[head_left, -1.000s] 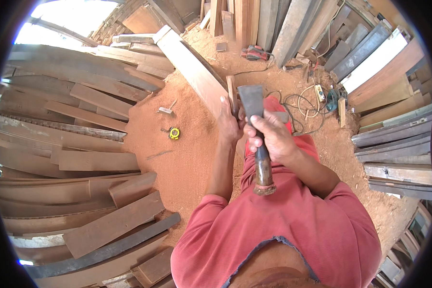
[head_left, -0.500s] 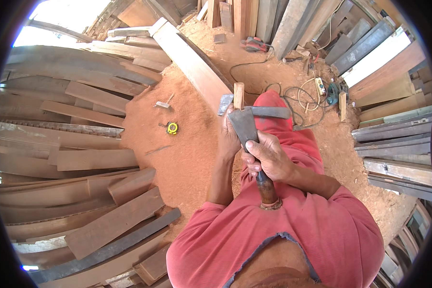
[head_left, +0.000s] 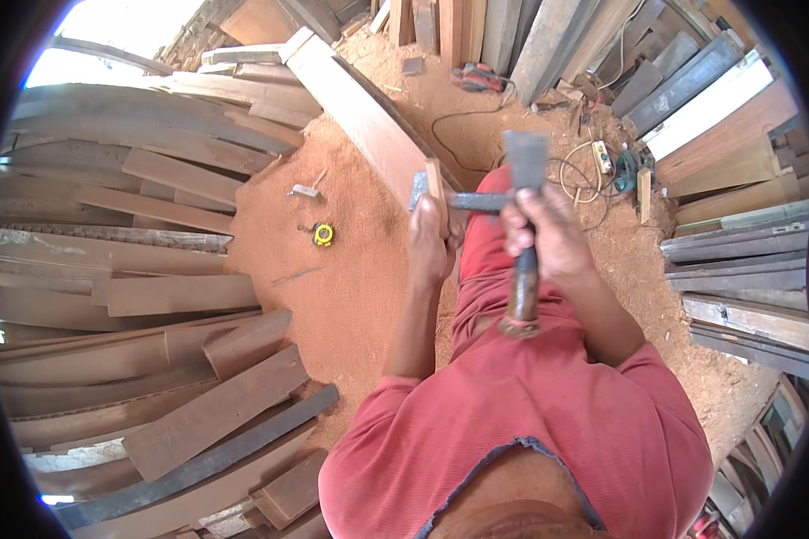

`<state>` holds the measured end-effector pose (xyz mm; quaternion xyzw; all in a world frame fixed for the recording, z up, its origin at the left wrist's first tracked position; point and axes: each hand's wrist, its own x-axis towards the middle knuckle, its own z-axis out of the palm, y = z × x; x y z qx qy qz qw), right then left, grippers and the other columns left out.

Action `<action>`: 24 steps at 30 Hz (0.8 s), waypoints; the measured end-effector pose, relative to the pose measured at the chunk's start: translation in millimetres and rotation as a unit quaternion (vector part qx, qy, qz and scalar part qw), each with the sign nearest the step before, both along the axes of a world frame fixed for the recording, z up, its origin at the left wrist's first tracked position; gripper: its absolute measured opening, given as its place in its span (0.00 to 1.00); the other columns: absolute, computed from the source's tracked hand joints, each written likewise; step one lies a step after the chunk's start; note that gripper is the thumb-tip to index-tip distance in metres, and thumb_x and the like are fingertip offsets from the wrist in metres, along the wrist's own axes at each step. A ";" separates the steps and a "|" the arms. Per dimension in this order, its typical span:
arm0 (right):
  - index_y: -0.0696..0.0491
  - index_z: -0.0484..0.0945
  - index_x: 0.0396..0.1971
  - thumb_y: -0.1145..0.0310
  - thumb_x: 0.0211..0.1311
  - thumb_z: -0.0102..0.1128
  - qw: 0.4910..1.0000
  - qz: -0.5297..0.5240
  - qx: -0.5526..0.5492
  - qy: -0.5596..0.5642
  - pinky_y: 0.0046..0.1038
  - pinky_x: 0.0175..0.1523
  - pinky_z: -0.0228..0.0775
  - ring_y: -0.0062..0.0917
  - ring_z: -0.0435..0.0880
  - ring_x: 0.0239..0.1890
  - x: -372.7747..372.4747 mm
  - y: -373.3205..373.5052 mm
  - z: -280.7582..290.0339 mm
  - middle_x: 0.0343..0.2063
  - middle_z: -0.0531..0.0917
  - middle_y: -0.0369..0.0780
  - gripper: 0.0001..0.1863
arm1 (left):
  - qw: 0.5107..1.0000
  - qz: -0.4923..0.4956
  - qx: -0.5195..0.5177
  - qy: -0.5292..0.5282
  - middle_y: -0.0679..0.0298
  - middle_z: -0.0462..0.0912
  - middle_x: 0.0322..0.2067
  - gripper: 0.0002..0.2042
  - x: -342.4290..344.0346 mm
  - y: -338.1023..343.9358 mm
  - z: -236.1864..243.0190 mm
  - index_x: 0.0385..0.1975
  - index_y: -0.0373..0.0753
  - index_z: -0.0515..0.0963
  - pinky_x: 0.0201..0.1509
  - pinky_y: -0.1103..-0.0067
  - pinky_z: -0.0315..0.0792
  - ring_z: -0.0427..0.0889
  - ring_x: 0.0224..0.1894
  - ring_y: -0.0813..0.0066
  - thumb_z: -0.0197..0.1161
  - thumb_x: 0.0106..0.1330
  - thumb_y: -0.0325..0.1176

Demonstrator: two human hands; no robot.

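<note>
My right hand (head_left: 548, 232) grips a chisel, slightly blurred, with a wide grey blade (head_left: 526, 162) pointing up and a dark, worn handle (head_left: 523, 296). To its left, my left hand (head_left: 430, 235) is closed round the wooden handle (head_left: 434, 180) of a hammer, whose grey metal head (head_left: 476, 204) lies crosswise near the top of that handle. Just beyond the hammer, a long pale plank (head_left: 360, 117) slopes toward the upper left. My red-clothed lap is below both tools; whether the plank rests on it is hidden.
Stacked boards (head_left: 180, 292) line both sides. A yellow tape measure (head_left: 323, 234) and small metal tool (head_left: 304, 190) lie on sawdust (head_left: 279, 314). At the back are a red power tool (head_left: 476, 79), a green one (head_left: 629, 171), a power strip (head_left: 601, 160), cords and upright timbers (head_left: 544, 54).
The chisel first swung down over the hammer half a second ago and has since moved up and to the right, away from it. The hammer's crosswise head now shows clearly.
</note>
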<state>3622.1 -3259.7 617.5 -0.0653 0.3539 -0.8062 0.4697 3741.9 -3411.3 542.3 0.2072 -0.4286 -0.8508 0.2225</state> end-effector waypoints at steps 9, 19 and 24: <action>0.50 0.66 0.40 0.59 0.74 0.50 0.986 0.164 0.007 0.012 0.21 0.25 0.69 0.11 0.68 0.19 66.1 -9.9 -2.1 0.25 0.70 0.32 0.10 | 0.970 -0.006 -0.189 -0.155 0.67 0.78 0.26 0.26 -11.6 -7.2 9.5 0.38 0.37 0.78 0.35 0.78 0.73 0.77 0.30 0.79 0.38 0.79 0.52; 0.51 0.66 0.40 0.61 0.74 0.50 0.993 -0.020 0.035 0.110 0.20 0.25 0.67 0.12 0.65 0.18 27.6 36.0 29.9 0.23 0.70 0.33 0.10 | 0.937 -0.118 -0.257 -0.204 0.69 0.68 0.20 0.19 91.7 64.0 -66.5 0.28 0.39 0.69 0.27 0.78 0.62 0.66 0.23 0.82 0.39 0.80 0.42; 0.51 0.68 0.40 0.65 0.74 0.49 0.999 -0.049 0.025 0.002 0.21 0.25 0.68 0.12 0.67 0.20 -6.9 26.8 -13.8 0.25 0.71 0.33 0.06 | 0.995 -0.004 -0.034 -0.094 0.67 0.72 0.24 0.17 27.6 30.0 -23.1 0.38 0.38 0.72 0.29 0.80 0.65 0.70 0.24 0.79 0.45 0.78 0.46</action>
